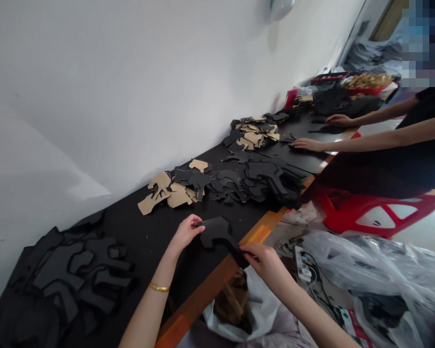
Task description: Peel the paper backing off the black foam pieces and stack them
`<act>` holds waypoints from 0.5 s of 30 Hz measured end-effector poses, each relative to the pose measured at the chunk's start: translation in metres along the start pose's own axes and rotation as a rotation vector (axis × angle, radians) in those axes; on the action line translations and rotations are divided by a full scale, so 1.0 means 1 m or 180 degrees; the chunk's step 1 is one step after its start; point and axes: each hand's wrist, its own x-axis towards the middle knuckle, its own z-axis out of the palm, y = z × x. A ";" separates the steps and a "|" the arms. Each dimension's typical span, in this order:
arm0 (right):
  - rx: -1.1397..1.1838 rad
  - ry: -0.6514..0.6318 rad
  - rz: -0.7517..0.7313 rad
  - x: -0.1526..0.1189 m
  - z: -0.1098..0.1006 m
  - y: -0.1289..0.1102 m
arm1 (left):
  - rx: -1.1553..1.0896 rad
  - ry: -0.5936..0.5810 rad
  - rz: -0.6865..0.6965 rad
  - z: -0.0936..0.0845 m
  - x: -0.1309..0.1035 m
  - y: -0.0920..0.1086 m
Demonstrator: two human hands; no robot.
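Observation:
A flat black cut-out piece (217, 232) is held between both hands above the front edge of the black table (145, 241). My left hand (188, 230) pinches its left end between thumb and fingers. At the piece's narrow lower right end, my right hand (259, 255) has its fingers closed on it. Beyond the hands lies a pile of black pieces (228, 183) mixed with tan pieces (177, 195). Many black pieces (68, 275) are heaped at the left end of the table.
Another person's hands (308, 144) rest on the table at the right, near a farther pile (252, 135). A white wall (94, 87) runs behind. Below the wooden edge (203, 299) are an open bag (264, 309), plastic bags (384, 270) and a red stool (377, 212).

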 end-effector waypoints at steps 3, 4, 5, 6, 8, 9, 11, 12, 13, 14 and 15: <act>-0.0040 -0.0129 0.0098 0.005 -0.005 -0.006 | 0.0019 0.0014 -0.0050 0.000 0.000 0.000; -0.0043 -0.0146 0.0123 0.006 -0.006 -0.007 | 0.0023 0.0016 -0.0067 0.000 0.000 0.000; -0.0046 -0.0148 0.0133 0.007 -0.007 -0.008 | 0.0034 0.0017 -0.0077 0.000 0.000 0.001; -0.0046 -0.0141 0.0136 0.008 -0.007 -0.009 | 0.0053 0.0022 -0.0077 0.000 0.000 0.001; -0.0041 -0.0125 0.0144 0.008 -0.007 -0.010 | 0.0093 0.0030 -0.0053 0.001 0.000 0.001; -0.0033 -0.0121 0.0153 0.008 -0.007 -0.009 | 0.0116 0.0039 -0.0037 0.001 0.000 0.000; -0.0015 -0.0109 0.0176 0.007 -0.006 -0.008 | 0.0166 0.0060 -0.0030 0.001 0.001 -0.001; -0.0009 -0.0097 0.0189 0.007 -0.006 -0.008 | 0.0188 0.0074 -0.0034 0.001 0.001 -0.001; -0.0001 -0.0089 0.0201 0.006 -0.005 -0.007 | 0.0206 0.0085 -0.0034 0.001 0.001 -0.001; 0.0015 -0.0083 0.0216 0.006 -0.005 -0.006 | 0.0218 0.0095 -0.0029 0.002 0.001 -0.002; 0.0036 -0.0083 0.0233 0.006 -0.004 -0.005 | 0.0221 0.0101 -0.0019 0.002 0.001 -0.001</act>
